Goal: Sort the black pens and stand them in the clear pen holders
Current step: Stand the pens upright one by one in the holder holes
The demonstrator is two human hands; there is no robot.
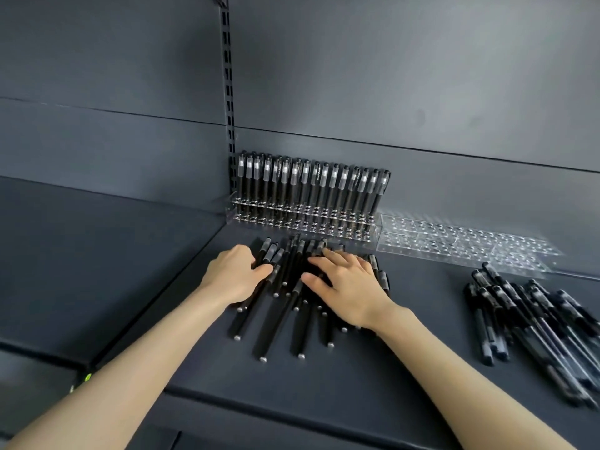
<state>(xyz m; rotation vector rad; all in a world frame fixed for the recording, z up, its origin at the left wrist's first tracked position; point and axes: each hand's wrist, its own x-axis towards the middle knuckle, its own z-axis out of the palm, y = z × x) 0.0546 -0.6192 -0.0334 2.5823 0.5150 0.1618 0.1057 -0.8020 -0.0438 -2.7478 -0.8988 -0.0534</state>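
Looking down at a dark grey matte shelf (373, 368) backed by smooth grey panels, a slotted metal upright (227, 92) running up the corner. Standing against the back panel: a clear tiered holder (302, 219), its rear row filled with upright black pens (311, 183) with translucent caps. Lying just right of it, touching or nearly so: a second clear holder (464, 245), drilled with round holes and bare of pens. Resting in front of the filled holder: a loose pile (285, 306) of slim matte black pens, roughly parallel, silver-tipped ends pointing toward the camera. Pressing on that pile, the left hand (233, 274), fingers curled, thumb touching a pen; hard to tell whether gripping any. Lying flat on the same pile, the right hand (347, 287), fingers spread and pinching nothing. Sitting well apart at the right edge: another heap (532, 326) of black pens, blurred, criss-crossed and glossier.
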